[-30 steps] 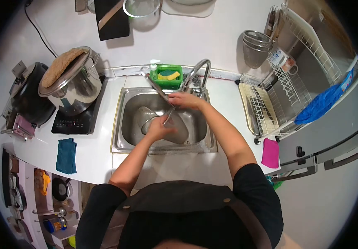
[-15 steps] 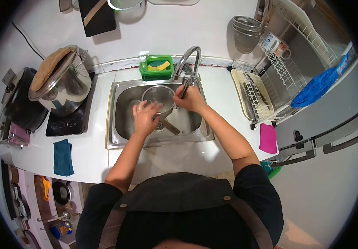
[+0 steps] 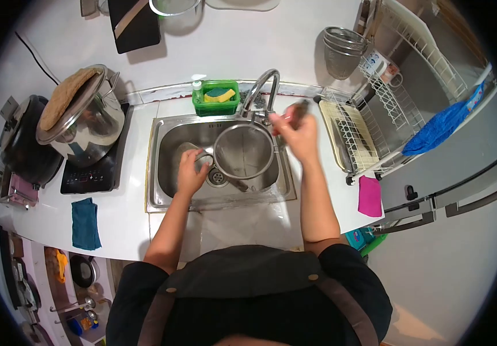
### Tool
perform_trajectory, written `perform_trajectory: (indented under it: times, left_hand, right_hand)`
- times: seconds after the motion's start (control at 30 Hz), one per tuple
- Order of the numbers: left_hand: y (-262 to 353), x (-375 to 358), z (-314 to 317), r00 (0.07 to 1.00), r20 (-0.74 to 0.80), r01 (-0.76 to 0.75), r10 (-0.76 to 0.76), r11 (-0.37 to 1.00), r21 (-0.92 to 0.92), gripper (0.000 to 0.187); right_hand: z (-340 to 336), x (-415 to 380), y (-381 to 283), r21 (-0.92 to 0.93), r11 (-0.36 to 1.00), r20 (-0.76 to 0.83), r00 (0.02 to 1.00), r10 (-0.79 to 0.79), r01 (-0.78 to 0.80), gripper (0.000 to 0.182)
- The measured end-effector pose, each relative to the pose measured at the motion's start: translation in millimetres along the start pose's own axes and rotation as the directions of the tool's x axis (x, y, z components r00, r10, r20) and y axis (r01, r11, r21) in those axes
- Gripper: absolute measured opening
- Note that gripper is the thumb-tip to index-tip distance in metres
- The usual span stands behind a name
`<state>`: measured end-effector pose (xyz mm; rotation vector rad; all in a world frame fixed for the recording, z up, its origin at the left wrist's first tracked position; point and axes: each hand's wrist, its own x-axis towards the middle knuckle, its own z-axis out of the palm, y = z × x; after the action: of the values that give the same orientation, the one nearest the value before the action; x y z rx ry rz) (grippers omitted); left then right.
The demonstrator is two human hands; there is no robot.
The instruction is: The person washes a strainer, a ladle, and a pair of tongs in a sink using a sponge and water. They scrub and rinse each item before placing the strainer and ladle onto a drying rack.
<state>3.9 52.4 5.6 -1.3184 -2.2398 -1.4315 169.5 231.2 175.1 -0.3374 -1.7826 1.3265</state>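
A round metal mesh strainer (image 3: 244, 152) hangs tilted over the sink, its bowl facing me. My right hand (image 3: 300, 137) is closed round its dark handle, right of the faucet. On the opposite side, my left hand (image 3: 191, 174) has its thumb and fingers curled at the strainer's small metal loop (image 3: 204, 158). Below lies the stainless sink (image 3: 165, 173), with a drain (image 3: 216, 177) in its floor. A brownish handle (image 3: 237, 184) rests on the basin floor, partly hidden by the strainer. The curved faucet (image 3: 263, 81) stands just behind the strainer.
Behind the sink sits a green caddy (image 3: 202, 108) with a sponge (image 3: 219, 95) and pump bottle. At left, a large steel pot (image 3: 95, 127) stands on an induction cooker (image 3: 87, 179) beside a teal cloth (image 3: 86, 224). A dish rack (image 3: 369, 135) and pink cloth (image 3: 369, 196) are at right.
The strainer has moved right and towards me, and its bowl now faces me more. My right hand has swung right and away from the faucet; my left fingers have curled in from a spread pose.
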Motion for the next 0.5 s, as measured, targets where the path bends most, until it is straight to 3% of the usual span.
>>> perform_trajectory:
  times: [0.03,0.07,0.13,0.17,0.2,0.27,0.3,0.4,0.47,0.5]
  left_hand:
    - [-4.4,0.4,-3.7,1.000,-0.009,0.019,-0.018,1.000,0.024,0.037]
    - [-7.9,1.0,-7.5,0.999,-0.016,0.035,-0.035,0.998,0.048,0.034]
    - [-11.8,4.8,-13.1,0.994,-0.038,0.103,-0.101,0.993,0.065,0.033]
    - [-13.3,3.1,-16.0,0.985,-0.054,0.170,-0.167,0.982,0.077,0.032]
    - [-14.5,-2.2,-19.2,0.985,-0.047,0.172,-0.169,0.982,0.079,0.032]
    - [-17.0,7.4,-24.1,0.981,-0.044,0.190,-0.188,0.980,0.057,0.029]
    - [-15.6,7.4,-24.9,0.976,-0.099,0.197,-0.195,0.980,0.011,0.029]
    - [-20.5,2.5,-26.4,0.961,-0.077,0.265,-0.266,0.964,-0.025,0.027]
    - [-27.4,-9.7,-20.3,0.976,-0.057,0.208,-0.209,0.978,-0.012,0.027]
    - [-26.8,0.9,-17.1,0.987,-0.077,0.139,-0.139,0.990,-0.008,0.027]
  right_hand:
    - [0.6,-5.4,-36.1,0.142,0.989,-0.026,0.999,-0.047,0.050,0.024]
    - [-3.5,-13.3,-49.3,0.161,0.986,-0.064,0.997,-0.031,0.041,0.022]
    - [17.6,-20.1,2.6,0.173,0.955,-0.300,0.936,-0.184,0.243,0.023]
    - [31.9,-18.4,43.1,0.050,0.995,-0.209,0.975,-0.073,0.086,0.025]
    - [37.8,-27.2,48.7,0.050,0.996,-0.213,0.975,-0.067,0.079,0.025]
    - [43.3,-21.4,54.7,-0.448,0.880,-0.170,0.951,-0.257,0.158,0.027]
    - [41.8,-13.7,46.1,-0.445,0.879,-0.160,0.950,-0.268,0.173,0.027]
    - [38.8,-11.9,37.6,-0.287,0.936,-0.184,0.947,-0.263,0.204,0.026]
    - [37.8,-8.2,72.5,-0.339,0.912,-0.226,0.921,-0.317,0.230,0.024]
    - [32.8,-6.6,66.7,-0.479,0.863,-0.222,0.930,-0.294,0.158,0.025]
